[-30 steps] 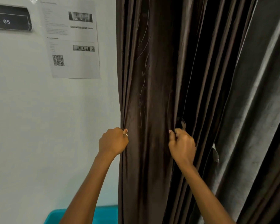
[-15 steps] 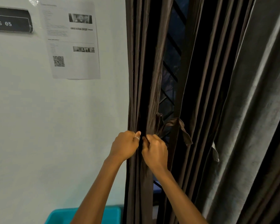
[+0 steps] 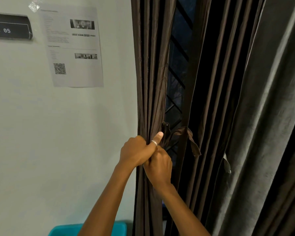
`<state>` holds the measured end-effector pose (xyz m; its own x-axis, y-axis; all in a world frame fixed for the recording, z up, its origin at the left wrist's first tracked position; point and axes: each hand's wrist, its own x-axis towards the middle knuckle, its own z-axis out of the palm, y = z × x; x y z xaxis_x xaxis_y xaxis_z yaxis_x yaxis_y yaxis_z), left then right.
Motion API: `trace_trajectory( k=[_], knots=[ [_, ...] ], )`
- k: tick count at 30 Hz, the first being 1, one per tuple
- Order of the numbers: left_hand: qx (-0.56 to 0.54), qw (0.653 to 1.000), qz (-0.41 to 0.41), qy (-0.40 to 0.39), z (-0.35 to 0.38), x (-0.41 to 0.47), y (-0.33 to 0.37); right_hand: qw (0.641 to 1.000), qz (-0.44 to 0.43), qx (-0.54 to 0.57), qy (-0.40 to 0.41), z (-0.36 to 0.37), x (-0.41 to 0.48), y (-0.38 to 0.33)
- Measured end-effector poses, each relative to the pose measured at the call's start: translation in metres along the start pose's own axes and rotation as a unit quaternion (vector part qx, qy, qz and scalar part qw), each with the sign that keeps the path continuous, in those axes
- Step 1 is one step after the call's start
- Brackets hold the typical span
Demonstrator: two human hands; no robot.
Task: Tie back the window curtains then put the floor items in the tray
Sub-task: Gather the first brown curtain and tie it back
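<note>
1. High on the wall's (image 3: 41, 133) left side we see a black sign (image 3: 8, 26) reading "WS 05". Just to its right a printed sheet (image 3: 75, 48) with a QR code is taped up.
2. At the bottom edge of the view, against the wall, a teal tray (image 3: 63, 230) shows only its upper rim. The left forearm crosses in front of it.
3. The brown curtain (image 3: 150, 65) hangs beside the wall, gathered into a narrow bundle of folds.
4. Our left hand (image 3: 136, 152) grips that bundle at about mid-height. The fingers wrap round the folds and the thumb points up, wearing a ring (image 3: 154, 143).
5. Our right hand (image 3: 160, 166) sits just below and touches the left. Its back faces us and its fingers curl into the same folds, holding the curtain.
6. A tie-back strap (image 3: 186, 135) of the same brown cloth loops out to the right of the thumb, one end drooping. We cannot tell whether the right fingers also hold it, since they are hidden.
7. Behind the strap, a gap shows the window grille (image 3: 177, 74) with slanted bars.
8. Right of the gap hangs a dark curtain panel (image 3: 220, 82), ungathered, with a small white tag (image 3: 227, 165) at its edge.
9. A grey curtain (image 3: 271, 116) fills the right side.
</note>
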<state>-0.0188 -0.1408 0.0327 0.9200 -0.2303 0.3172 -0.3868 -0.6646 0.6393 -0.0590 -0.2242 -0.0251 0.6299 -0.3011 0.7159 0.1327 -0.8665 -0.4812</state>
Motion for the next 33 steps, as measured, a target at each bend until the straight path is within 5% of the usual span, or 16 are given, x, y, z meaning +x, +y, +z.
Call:
trace_trajectory(
  k=[4, 9, 12, 18, 27, 33],
  knots=[
    [0.081, 0.995, 0.008, 0.060, 0.006, 0.004, 0.011, 1.000, -0.015, 0.007, 0.020, 0.001, -0.001, 0.004],
    [0.022, 0.998, 0.013, 0.059, 0.012, 0.002, 0.001, 0.999, -0.035, 0.007, -0.005, -0.002, 0.000, 0.016],
    [0.008, 0.998, 0.021, 0.061, 0.009, 0.000, -0.006, 0.992, -0.037, 0.101, -0.071, -0.010, 0.006, 0.026],
    [0.002, 0.997, 0.054, 0.059, 0.015, -0.003, -0.007, 0.926, 0.117, 0.336, -0.128, -0.029, 0.028, 0.016],
    [0.013, 0.994, 0.108, 0.034, 0.017, -0.006, -0.002, 0.948, 0.156, 0.224, -0.162, -0.032, 0.075, -0.013],
    [0.032, 0.985, 0.140, -0.101, -0.011, -0.002, -0.013, 0.935, 0.170, 0.282, -0.129, -0.035, 0.073, -0.003]
  ],
)
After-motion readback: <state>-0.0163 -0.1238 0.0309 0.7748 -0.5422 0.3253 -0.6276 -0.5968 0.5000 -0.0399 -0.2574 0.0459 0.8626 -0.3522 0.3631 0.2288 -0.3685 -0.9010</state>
